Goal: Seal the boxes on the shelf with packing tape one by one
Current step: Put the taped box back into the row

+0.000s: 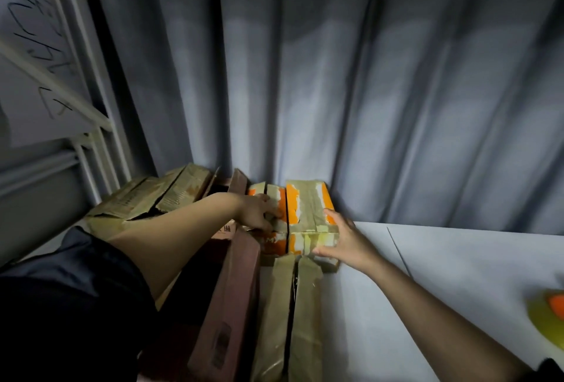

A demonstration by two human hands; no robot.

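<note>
Against the grey curtain (pixel 335 91), at the back of the white shelf (pixel 457 274), two small orange boxes sit side by side, both patched with brownish packing tape. Left hand (pixel 259 210): fingers curled over the top of the left orange box (pixel 276 198). Right hand (pixel 341 241): grips the near right corner of the right orange box (pixel 308 207), thumb on top, fingers wrapped along the front face. Print on the front of the left box is partly hidden and unreadable. A reddish-brown carton (pixel 232 305) lies just left, its label too blurred to read. A long tape-wrapped box (pixel 290 314), wrinkled and glossy, lies in front. Flattened cardboard (pixel 158 195) lies far left. White paper (pixel 33 55) upper left carries illegible black handwriting. A yellow-and-orange object (pixel 549 317) is at the right edge, blurred.
</note>
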